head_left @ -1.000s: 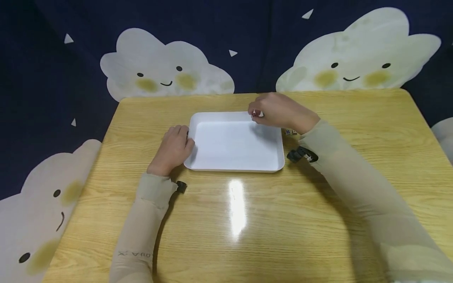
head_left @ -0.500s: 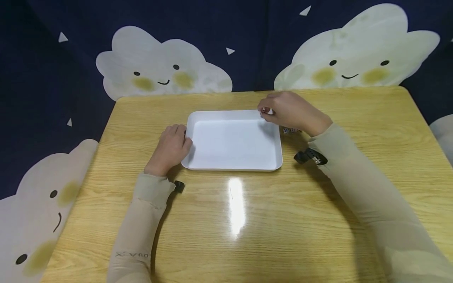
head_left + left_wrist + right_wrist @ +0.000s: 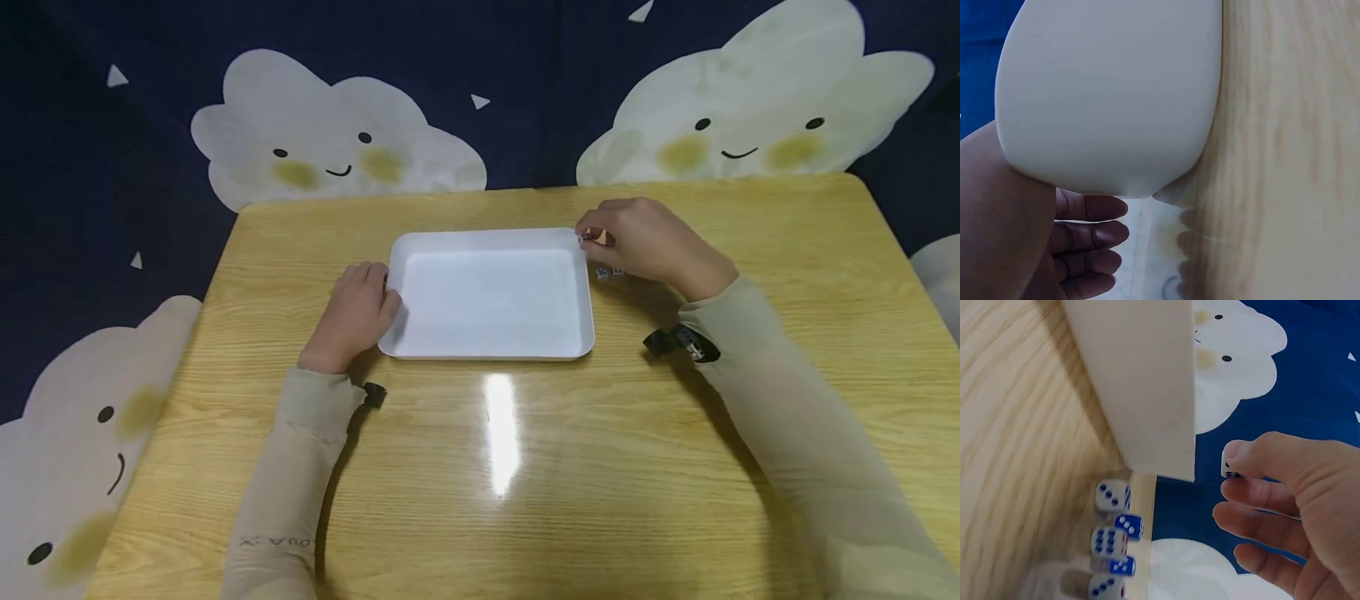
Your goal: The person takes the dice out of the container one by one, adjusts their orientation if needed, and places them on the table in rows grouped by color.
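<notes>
A shallow white tray lies on the table. My left hand grips its left rim; in the left wrist view the fingers show beyond the tray's wall. Over the tray's far right corner, my right hand pinches a small white die with dark pips between thumb and forefinger, the other fingers loosely bent. Just outside the tray's right wall, below that hand, more white dice stand in a row, with blue dice beside them.
The wooden table has its far edge close behind the tray. A dark blue curtain printed with smiling clouds hangs behind and to the left. Small black devices sit at both wrists.
My right hand has moved right from over the tray's far rim to its far right corner, with the die still pinched. My left hand stays on the left rim. The view has shifted slightly.
</notes>
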Available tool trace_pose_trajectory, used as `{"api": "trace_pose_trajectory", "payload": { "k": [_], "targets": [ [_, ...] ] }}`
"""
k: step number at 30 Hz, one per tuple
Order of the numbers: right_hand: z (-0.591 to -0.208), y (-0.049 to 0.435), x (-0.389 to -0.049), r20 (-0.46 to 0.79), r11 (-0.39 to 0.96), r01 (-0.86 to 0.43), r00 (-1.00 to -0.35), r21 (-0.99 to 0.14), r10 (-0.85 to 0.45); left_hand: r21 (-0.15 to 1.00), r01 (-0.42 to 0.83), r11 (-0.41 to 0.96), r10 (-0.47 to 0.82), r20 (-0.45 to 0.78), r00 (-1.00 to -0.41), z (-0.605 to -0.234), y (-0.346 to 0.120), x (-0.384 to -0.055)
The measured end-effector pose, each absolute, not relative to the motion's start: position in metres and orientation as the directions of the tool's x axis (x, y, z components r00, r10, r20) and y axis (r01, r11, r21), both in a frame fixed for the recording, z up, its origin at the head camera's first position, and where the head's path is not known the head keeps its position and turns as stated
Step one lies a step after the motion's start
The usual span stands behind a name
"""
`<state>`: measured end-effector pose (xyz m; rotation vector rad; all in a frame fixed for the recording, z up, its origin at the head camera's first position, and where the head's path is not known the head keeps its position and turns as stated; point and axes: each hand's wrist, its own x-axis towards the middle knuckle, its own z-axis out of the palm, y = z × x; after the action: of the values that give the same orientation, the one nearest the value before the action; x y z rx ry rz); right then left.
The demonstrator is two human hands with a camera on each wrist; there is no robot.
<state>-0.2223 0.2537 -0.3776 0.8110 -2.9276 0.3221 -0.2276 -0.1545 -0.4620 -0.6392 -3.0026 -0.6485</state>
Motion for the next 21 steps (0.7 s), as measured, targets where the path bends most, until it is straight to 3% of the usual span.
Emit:
{"api": "trace_pose_trajectory", "payload": {
  "k": [21],
  "targets": [
    [-0.383,0.294,-0.203,0.16,0.883,-0.446,-0.892,-0.146,-0.423,0.396,0.391,0.831,0.379,0.11,-0.919,-0.464,-0.155,-0.229]
  ]
}}
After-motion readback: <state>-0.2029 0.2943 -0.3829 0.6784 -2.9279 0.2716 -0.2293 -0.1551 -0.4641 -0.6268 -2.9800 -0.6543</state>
